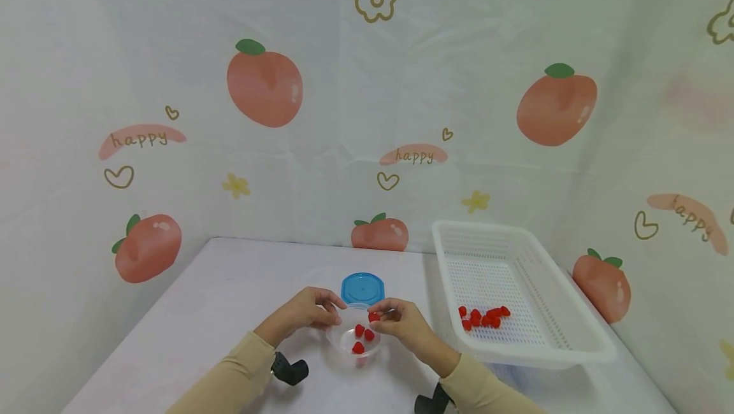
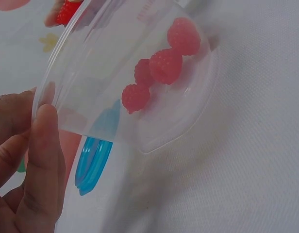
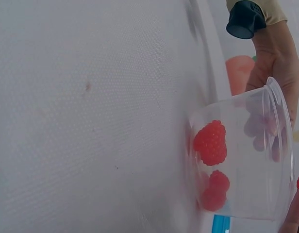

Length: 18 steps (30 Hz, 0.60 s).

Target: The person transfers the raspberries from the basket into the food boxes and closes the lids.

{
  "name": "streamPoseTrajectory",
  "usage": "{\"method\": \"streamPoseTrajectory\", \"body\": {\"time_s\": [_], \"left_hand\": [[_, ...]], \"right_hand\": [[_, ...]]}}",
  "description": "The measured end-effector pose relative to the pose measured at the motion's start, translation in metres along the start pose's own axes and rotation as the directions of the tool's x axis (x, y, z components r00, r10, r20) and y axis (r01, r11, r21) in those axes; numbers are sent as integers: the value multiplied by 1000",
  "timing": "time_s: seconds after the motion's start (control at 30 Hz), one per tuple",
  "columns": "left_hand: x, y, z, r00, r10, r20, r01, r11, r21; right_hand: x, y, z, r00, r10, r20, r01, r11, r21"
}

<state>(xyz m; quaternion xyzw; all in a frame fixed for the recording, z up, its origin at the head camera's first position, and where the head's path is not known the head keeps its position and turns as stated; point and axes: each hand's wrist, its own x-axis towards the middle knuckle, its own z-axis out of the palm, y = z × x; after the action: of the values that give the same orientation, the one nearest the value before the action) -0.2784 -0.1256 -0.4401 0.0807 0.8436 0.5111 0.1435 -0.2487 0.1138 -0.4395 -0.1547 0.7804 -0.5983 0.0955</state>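
A clear plastic bowl (image 2: 96, 97) stands on the white table with several red raspberries (image 1: 358, 348) at its bottom. My left hand (image 1: 309, 309) pinches the bowl's rim at its left side, the thumb (image 2: 45, 141) against the wall. Over the bowl's right rim, my right hand (image 1: 406, 325) holds one raspberry (image 1: 374, 316) between thumb and fingertips. That raspberry shows only in part in both wrist views. Just behind the bowl lies a blue lid (image 1: 362, 288).
To the right stands a large white perforated basket (image 1: 550, 358), with several more raspberries (image 1: 486, 320) at its near left. Black devices (image 1: 290, 369) sit at both wrists. A fruit-patterned cloth (image 1: 338, 70) hangs behind the table.
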Motion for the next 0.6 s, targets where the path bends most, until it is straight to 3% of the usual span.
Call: {"method": "streamPoseTrajectory", "body": {"time_s": [0.6], "left_hand": [[1, 1, -1, 1000, 4, 19, -4, 1000, -23]], "right_hand": [[-1, -2, 1, 1000, 4, -11, -4, 1000, 4]]}}
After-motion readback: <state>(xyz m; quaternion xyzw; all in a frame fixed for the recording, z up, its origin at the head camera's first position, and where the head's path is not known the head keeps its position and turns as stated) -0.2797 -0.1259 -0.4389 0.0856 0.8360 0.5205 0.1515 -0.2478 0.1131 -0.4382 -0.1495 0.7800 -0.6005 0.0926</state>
